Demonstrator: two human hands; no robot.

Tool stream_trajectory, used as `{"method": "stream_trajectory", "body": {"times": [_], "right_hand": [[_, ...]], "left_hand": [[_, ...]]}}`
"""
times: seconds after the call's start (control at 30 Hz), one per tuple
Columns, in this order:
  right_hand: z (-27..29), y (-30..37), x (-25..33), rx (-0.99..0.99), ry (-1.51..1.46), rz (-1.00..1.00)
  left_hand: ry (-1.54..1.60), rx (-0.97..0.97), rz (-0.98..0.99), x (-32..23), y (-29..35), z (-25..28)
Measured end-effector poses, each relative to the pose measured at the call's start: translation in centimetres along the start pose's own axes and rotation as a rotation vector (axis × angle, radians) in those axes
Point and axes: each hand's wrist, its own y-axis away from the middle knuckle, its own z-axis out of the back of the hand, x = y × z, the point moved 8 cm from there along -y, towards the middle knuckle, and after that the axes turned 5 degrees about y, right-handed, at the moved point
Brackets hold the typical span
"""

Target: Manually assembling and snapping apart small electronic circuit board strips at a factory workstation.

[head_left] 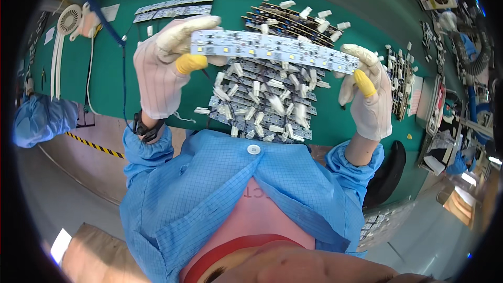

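Observation:
A long white LED circuit board [280, 51] is held up level over the bench, its row of small yellowish LEDs showing. My left hand [170, 63], in a white glove with a yellow thumb tip, pinches its left end. The right end sits between the yellow-tipped thumb and fingers of my gloved right hand [368, 86]. Below and partly behind the board lies a pile of similar boards [262, 99] with white connectors and short wires. Beyond it, more boards [293, 23] stand stacked in a slanted row.
Two or three board strips [175, 8] lie at the far left of the green bench [110, 81]. A small white fan [69, 20] stands at the left, near a hanging blue cord [124, 73]. Another board stack [401, 81] is at the right. Someone's blue sleeve [44, 118] shows at the left edge.

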Motion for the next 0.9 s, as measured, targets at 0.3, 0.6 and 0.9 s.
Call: {"method": "stream_trajectory", "body": {"times": [0.3,0.6,0.9], "right_hand": [[0.3,1.0,-0.7,-0.019,-0.196,-0.107],[-1.4,1.8,2.4,0.134,-0.213,-0.102],[-0.1,0.6,1.0,0.007,-0.131,0.01]], "left_hand": [[-0.22,-0.072,-0.046,0.4,-0.1,0.5],[-0.509,-0.177,0.111,3.5,-1.0,2.8],[-0.313,-0.168,0.031,2.2,-0.4,1.7]]}}
